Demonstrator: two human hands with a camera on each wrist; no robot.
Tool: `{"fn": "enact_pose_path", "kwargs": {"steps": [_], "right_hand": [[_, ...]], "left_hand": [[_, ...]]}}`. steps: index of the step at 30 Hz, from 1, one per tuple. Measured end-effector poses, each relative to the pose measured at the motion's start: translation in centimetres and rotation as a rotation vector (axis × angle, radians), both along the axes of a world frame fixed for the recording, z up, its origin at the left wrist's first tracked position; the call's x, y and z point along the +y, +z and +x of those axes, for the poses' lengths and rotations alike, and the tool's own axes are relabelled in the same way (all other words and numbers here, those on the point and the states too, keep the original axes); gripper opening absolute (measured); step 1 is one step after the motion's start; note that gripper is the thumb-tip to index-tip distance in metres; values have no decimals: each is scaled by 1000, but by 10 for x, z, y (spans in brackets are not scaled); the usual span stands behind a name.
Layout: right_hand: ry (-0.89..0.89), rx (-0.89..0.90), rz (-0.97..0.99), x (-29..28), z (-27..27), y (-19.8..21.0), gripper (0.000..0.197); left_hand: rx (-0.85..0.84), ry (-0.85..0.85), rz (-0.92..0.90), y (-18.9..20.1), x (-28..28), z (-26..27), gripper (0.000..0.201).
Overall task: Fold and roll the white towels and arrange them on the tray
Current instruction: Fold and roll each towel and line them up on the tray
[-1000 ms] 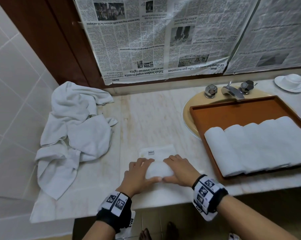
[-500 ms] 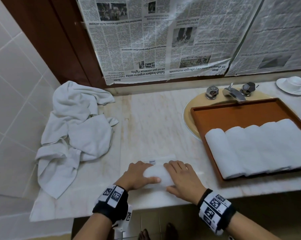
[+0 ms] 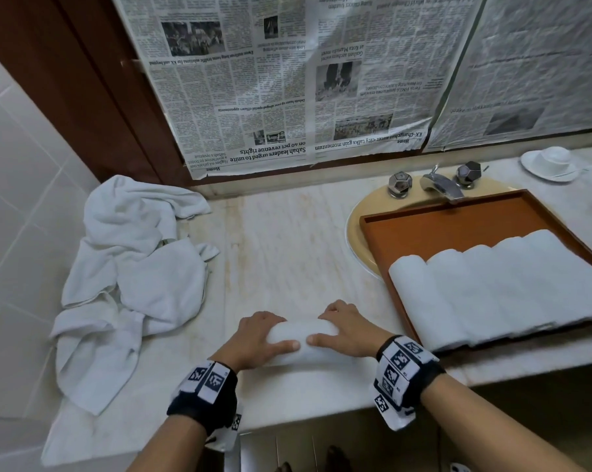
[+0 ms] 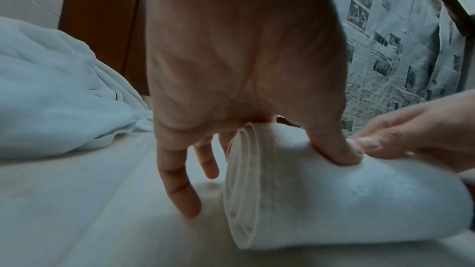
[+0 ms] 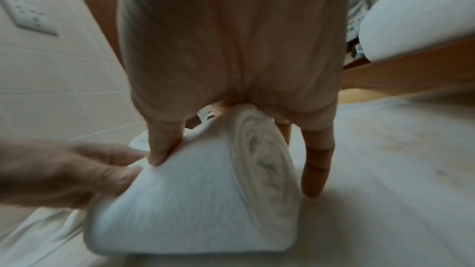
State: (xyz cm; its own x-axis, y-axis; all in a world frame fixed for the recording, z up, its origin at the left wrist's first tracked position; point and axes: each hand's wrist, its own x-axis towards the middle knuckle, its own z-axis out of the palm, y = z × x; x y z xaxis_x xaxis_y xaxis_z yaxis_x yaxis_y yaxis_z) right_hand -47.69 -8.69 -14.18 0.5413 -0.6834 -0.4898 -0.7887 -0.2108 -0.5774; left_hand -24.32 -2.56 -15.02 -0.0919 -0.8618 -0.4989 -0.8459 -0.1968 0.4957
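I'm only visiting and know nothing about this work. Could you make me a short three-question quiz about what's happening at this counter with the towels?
1. True or false: the rolled towel under both hands lies on the tray.
2. Which side of the counter holds the heap of loose towels? A) the person's left B) the person's right
3. How many rolled towels already lie on the tray?

Key
1. False. It lies on the marble counter, with the left hand and right hand curled round it.
2. A.
3. About five, side by side; the far end leaves the head view.
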Motion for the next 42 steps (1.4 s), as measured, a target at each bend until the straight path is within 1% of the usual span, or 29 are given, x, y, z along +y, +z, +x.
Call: {"fn": "enact_pose_path", "kwargs": {"steps": [3, 4, 7, 9, 11, 14, 16, 21, 24, 26, 29, 31, 33, 34, 35, 37, 38, 42], "right_hand": [[3, 16, -38, 7, -10, -2, 84], [24, 36, -39, 7, -12, -2, 87], [44, 79, 8, 0, -14, 0, 90], [27, 72, 85, -5, -15, 2, 92], [51, 99, 135, -7, -17, 2, 94], [113, 140, 169, -4, -18, -1, 92], [122, 148, 166, -1, -19, -3, 90], [86, 104, 122, 9, -30, -3, 78], [7, 44, 139, 14, -37, 5, 71], [-57, -9, 178, 17, -42, 16, 68], [-163, -101, 214, 23, -48, 31, 61], [-231, -145, 158, 30, -52, 40, 60], [-278, -194, 93, 35, -57, 49, 67], [-309, -219, 56, 38, -64, 56, 68], [-342, -238, 16, 41, -73, 62, 65], [-416, -275, -59, 44, -94, 75, 51], [-455, -300, -83, 46, -106, 81, 48], [-637, -416, -169, 50, -159, 95, 55]], "left_hand": [[34, -28, 85, 16, -14, -2, 62], [30, -32, 119, 19, -18, -3, 60], [7, -6, 204, 21, -24, -4, 69], [38, 48, 256, 20, -25, -4, 76], [58, 47, 295, 18, -24, -6, 75], [20, -3, 316, 20, -20, -12, 65], [13, -7, 310, 21, -17, -15, 60], [76, -15, 234, 21, -12, -13, 57], [111, -47, 143, 27, -15, -14, 51], [166, -36, 77, 35, -18, -14, 49], [222, -52, -15, 51, -25, -13, 49], [251, -90, -47, 64, -31, -15, 46], [292, -143, -79, 77, -40, -19, 45], [314, -187, -99, 84, -46, -26, 45], [334, -230, -115, 91, -52, -34, 44], [374, -303, -133, 102, -66, -53, 44], [393, -332, -141, 106, -73, -65, 45], [443, -452, -198, 122, -98, -122, 39]]}}
